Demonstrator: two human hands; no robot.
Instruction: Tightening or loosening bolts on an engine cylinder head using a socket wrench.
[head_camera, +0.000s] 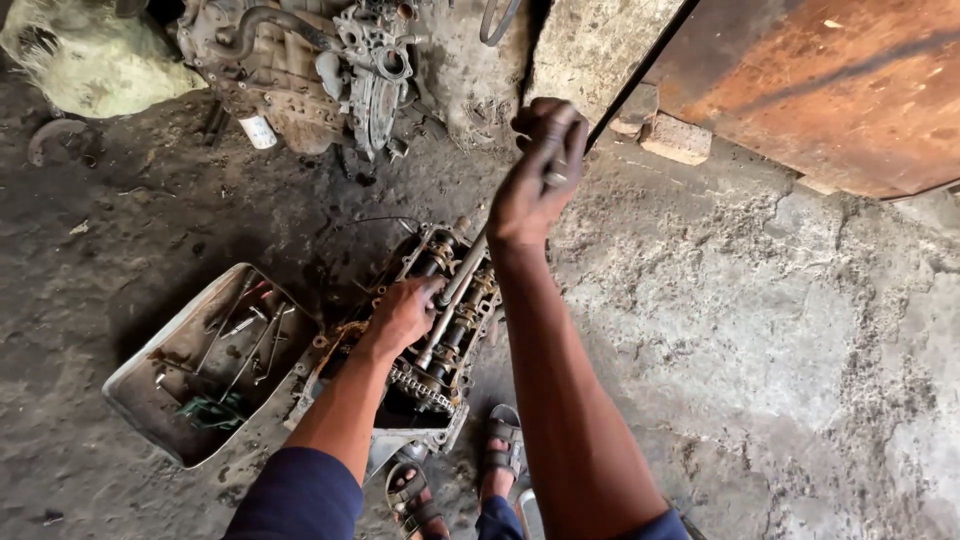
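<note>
head view, looking down at a dirty concrete floor (760, 330). an engine cylinder head (440, 330) lies on the floor just ahead of the person's sandalled feet (455, 485), its camshafts and timing chain (420, 388) exposed. a long metal bar tool (455, 295) rises obliquely from the cylinder head toward the camera. the right hand (535, 180) is clenched around the upper end of the bar, raised well above the engine part. the left hand (402, 315) rests low on the cylinder head, fingers curled against the lower part of the bar; whether they fully enclose it cannot be told. left of the cylinder head, just beside it, sits a shallow metal tray (150, 385) holding loose wrenches and small tools. farther off, at the top of the view, stands a second engine assembly (320, 70), and a rusted metal panel (830, 80) fills the upper right.
</note>
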